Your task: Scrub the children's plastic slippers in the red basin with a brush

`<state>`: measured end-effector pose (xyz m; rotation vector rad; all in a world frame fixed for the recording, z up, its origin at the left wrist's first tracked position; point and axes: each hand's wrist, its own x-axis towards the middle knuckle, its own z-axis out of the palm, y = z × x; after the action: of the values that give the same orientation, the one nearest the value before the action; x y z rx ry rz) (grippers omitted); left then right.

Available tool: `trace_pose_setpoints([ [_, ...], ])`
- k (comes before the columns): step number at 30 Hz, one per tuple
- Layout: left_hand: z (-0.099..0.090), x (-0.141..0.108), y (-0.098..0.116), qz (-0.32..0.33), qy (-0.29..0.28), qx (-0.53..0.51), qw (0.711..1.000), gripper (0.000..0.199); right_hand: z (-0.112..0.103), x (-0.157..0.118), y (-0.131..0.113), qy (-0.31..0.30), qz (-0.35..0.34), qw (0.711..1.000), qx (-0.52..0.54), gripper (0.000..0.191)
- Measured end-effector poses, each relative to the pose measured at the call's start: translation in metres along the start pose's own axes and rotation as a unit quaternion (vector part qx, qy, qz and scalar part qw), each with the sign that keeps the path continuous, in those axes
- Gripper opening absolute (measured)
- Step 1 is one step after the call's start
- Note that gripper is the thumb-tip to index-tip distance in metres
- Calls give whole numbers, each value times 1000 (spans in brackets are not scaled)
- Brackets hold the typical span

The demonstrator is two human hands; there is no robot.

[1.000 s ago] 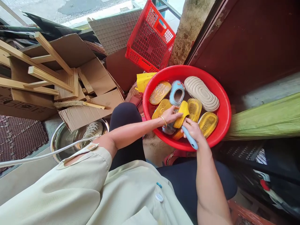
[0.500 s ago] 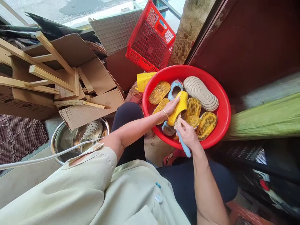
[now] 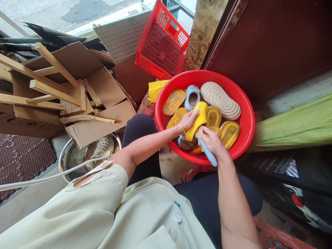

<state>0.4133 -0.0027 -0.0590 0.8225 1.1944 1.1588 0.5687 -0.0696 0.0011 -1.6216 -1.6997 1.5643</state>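
Observation:
My left hand (image 3: 188,121) grips a yellow shoe (image 3: 200,114) above the red basin (image 3: 247,119). In my right hand (image 3: 210,140) is a brush with a light blue handle (image 3: 208,152); its bristle end is inside the shoe's opening and mostly hidden. Several yellow shoes lie sole up around them, one of them (image 3: 174,102) at the basin's left side. A light blue shoe (image 3: 192,98) rests near the back, beside a large beige shoe (image 3: 220,100) with its sole up.
To the left stands a metal bowl (image 3: 63,162) with a beige woven shoe (image 3: 103,149). Behind it are a cardboard box (image 3: 103,86) and a wooden stool (image 3: 52,91). A red crate (image 3: 163,45) sits behind the basin; green fabric (image 3: 295,126) hangs at the right.
The brush has moved deeper into the yellow shoe, and its handle has swung slightly up and right with my right hand. My left hand keeps its hold. The camera view has shifted slightly.

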Motion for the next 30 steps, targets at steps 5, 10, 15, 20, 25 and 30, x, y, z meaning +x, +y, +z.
trace_pose_setpoints([
  [5,-7,16,10,67,-1,-46,997,49,8,-13,11,-4,-27,995,-95,62],
  [10,-13,22,21,187,34,45,981,63,-3,-34,31,29,-49,966,-252,51],
  [15,-18,27,31,166,68,40,983,78,-2,-56,34,149,-61,933,-323,55],
  [20,-1,18,26,50,68,-94,992,73,38,-42,15,171,-85,896,-402,56],
  [25,15,-3,19,-36,1,-124,992,53,18,-12,1,263,-19,880,-394,59],
  [30,5,9,27,-29,16,-155,987,43,13,-23,-2,247,-28,894,-374,62],
])
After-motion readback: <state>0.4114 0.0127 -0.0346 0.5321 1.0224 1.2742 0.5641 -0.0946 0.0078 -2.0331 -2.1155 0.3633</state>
